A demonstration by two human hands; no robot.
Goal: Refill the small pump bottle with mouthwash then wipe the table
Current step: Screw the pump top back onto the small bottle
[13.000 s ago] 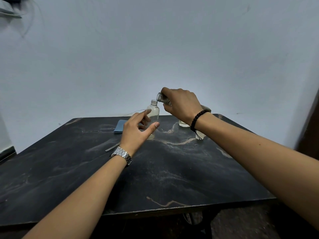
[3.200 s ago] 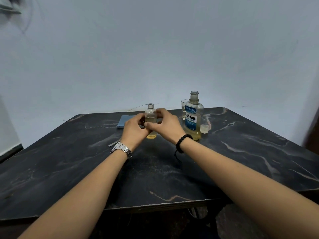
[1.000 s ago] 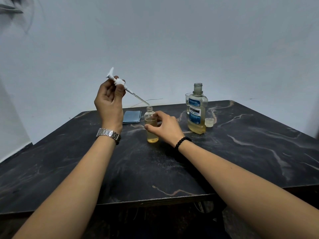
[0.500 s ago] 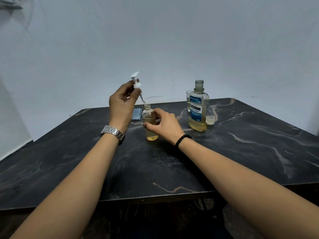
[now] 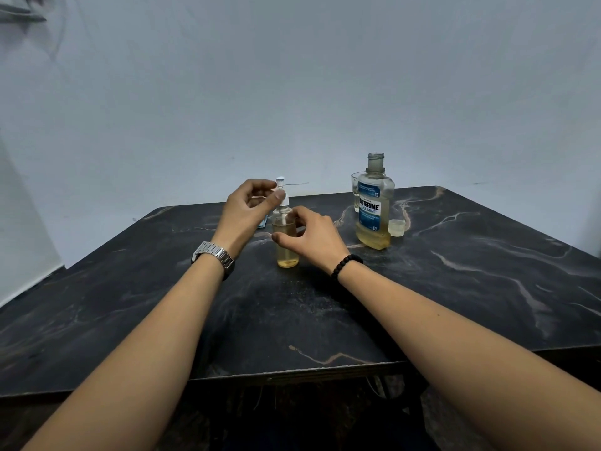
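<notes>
Tabletop (image 5: 455, 288): pump (image 5: 281, 190) now on bottle (image 5: 287, 242)

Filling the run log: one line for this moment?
step: seating pump head in small bottle | left hand: on pump | right hand: steadying bottle | cloth: unused

A dark marbled table (image 5: 455, 288) with pale veins carries everything. A small bottle (image 5: 287, 252) of yellow liquid stands on it, between the fingers (image 5: 294, 237) of the right hand. Past those fingers, to their right, stands an open mouthwash bottle (image 5: 373, 209); a clear cap (image 5: 396, 228) sits just beside its base, and a glass (image 5: 355, 190) stands close behind it. A corner of blue cloth (image 5: 263, 222) shows behind the left fingers (image 5: 276, 198).
</notes>
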